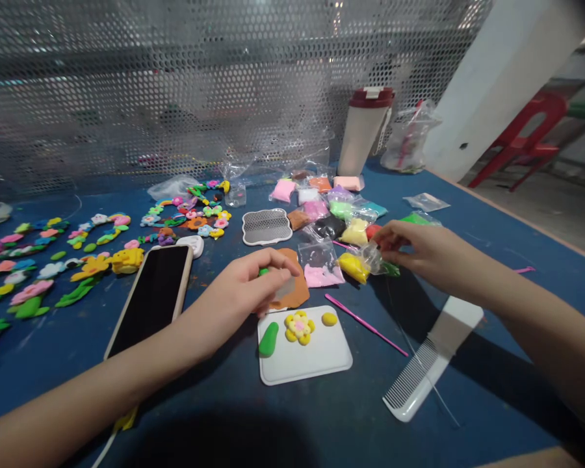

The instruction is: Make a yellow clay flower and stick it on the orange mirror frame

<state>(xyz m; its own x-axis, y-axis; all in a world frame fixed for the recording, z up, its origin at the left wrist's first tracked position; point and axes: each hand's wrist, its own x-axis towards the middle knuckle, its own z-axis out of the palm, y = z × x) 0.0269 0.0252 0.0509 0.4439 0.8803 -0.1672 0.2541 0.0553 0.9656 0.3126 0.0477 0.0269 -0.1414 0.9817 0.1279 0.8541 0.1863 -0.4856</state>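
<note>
My left hand (256, 279) has its fingers curled above the white tray's back edge, with a bit of green clay (263, 272) showing between them. Partly behind it lies a flat orange-brown clay sheet (299, 286). The white tray (305, 374) bears a green clay piece (269, 339), a yellow clay flower (299, 327) with a pink centre and a small yellow ball (329, 319). Among the clay packets, my right hand (412, 246) pinches a clear plastic bag (371, 256). Beside that bag is a yellow clay packet (353, 267); a dark green packet (389, 268) sits under the fingers.
A pink modelling tool (365, 324) and a white comb (431, 361) lie right of the tray. To the left are a phone (151, 292) and several clay-decorated pieces (95, 266). A small framed mirror (267, 226), more packets (314, 209) and a tumbler (363, 133) stand farther back.
</note>
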